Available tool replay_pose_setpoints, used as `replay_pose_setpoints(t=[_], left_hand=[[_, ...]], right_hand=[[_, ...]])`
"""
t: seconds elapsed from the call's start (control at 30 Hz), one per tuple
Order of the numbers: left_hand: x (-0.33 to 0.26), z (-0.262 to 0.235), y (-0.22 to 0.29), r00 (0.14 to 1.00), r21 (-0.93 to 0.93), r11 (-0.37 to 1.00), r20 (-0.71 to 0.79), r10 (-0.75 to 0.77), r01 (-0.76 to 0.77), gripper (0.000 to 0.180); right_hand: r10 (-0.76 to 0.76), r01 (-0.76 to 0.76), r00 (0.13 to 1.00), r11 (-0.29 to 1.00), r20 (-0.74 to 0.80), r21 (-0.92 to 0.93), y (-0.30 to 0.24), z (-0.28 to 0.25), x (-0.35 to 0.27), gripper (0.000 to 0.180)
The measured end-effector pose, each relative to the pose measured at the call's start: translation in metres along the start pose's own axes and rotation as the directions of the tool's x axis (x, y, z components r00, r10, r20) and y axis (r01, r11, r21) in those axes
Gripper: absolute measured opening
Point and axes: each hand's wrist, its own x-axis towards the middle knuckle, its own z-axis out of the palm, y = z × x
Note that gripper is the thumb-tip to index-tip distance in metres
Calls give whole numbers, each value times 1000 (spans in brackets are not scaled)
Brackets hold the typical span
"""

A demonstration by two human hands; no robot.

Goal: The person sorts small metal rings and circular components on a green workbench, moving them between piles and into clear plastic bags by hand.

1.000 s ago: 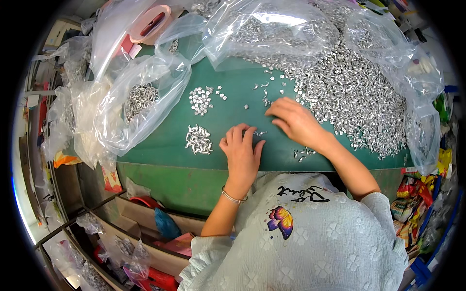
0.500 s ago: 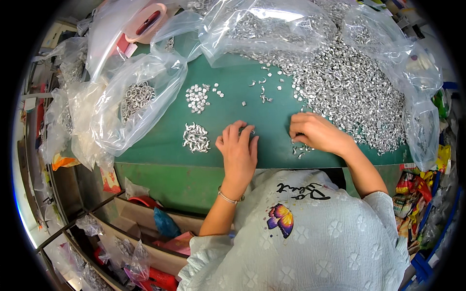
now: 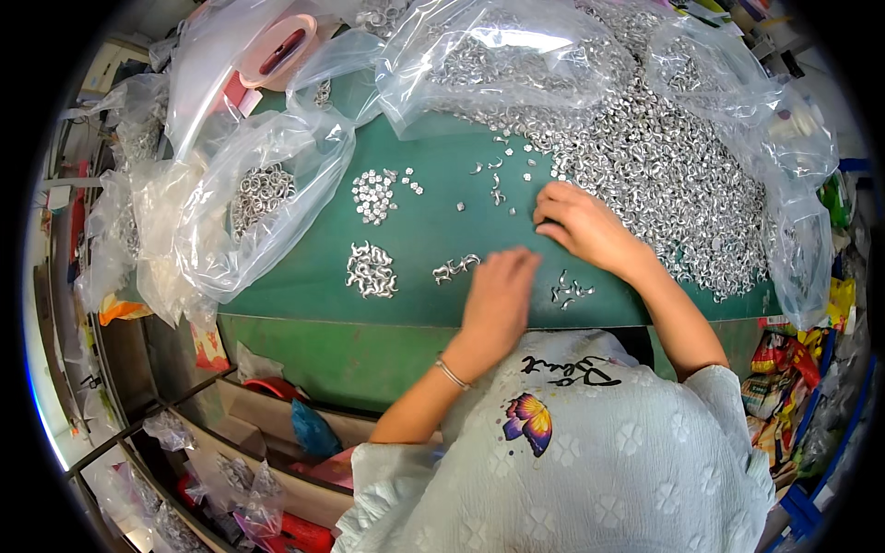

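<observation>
Two grips I can't read: your blurred left hand (image 3: 501, 300), centre, your curled right hand (image 3: 583, 227) beside silvery curved metal pieces (image 3: 687, 180), upper right; a light touch should suit.

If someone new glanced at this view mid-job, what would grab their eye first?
Probably the great heap of small silvery metal pieces spread over the right side of the green tabletop. Next, perhaps, the bright butterfly print on the person's pale top, at bottom centre. Then the two hands: the blurred left hand near the table's front edge, the right hand by the heap's left side.
</observation>
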Motion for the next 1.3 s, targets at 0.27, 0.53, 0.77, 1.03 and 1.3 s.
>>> replay_pose_setpoints(t=[0.27, 0.53, 0.77, 1.03, 1.3], left_hand=[[33, -22, -25, 981, 220, 963, -151, -124, 156, 32], [5, -30, -17, 969, 151, 965, -155, -192, 215, 33], [26, -5, -10, 973, 129, 978, -185, -141, 166, 34], [37, -8, -32, 978, 193, 973, -185, -92, 128, 43], [41, -6, -20, 993, 140, 986, -90, -78, 90, 41]], right_hand=[[-17, -1, 981, 996, -195, -89, -10, 25, 49, 23], [6, 14, 989, 992, -148, 129, 6, -3, 23, 15], [36, -25, 984, 998, -174, 66, -1, -1, 23, 17], [85, -80, 994, 994, -62, 78, -7, -5, 10, 13], [32, -46, 990, 994, -138, -95, -3, -14, 9, 24]])
